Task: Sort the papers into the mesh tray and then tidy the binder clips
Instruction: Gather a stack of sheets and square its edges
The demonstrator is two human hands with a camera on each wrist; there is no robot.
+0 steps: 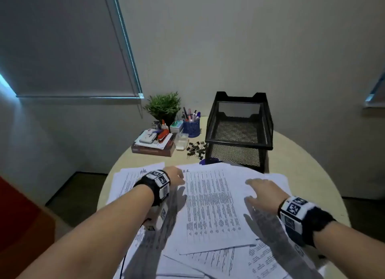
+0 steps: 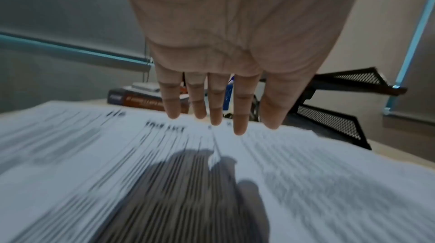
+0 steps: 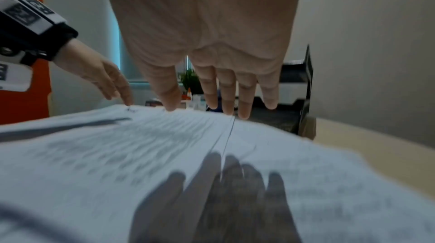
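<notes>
Head view: papers [image 1: 210, 206] lie fanned in a loose, skewed spread over the near half of the round counter [image 1: 302, 164], some sheets overhanging its near edge. Left hand [image 1: 174, 175] is over the far left of the spread, right hand [image 1: 263, 190] over its right side; both have straight, spread fingers and grip nothing. Mesh tray [image 1: 239, 131] stands behind the papers, top tier bare, its lower front touching or just covered by the farthest sheets. Binder clips [image 1: 195, 148] are scattered just left of the tray, beside a small clear box [image 1: 181, 141] and a blue pen cup [image 1: 191, 127]. Risk, as I judge it: sweeping the sheets together from this spread could push the far ones into the clips or under the tray, and the overhanging ones could slide to the floor. Left wrist view: fingers [image 2: 240, 113] extended above the top edge of a printed sheet, whether touching it I cannot tell; the picture is smeared. A flat-handed drag may shift only the top sheet and crease it. Right wrist view: palm open, fingers [image 3: 229, 96] straight above a seam between two overlapping sheets; the stack is uneven, so lifting it unsquared risks shedding pages short of the tray.
</notes>
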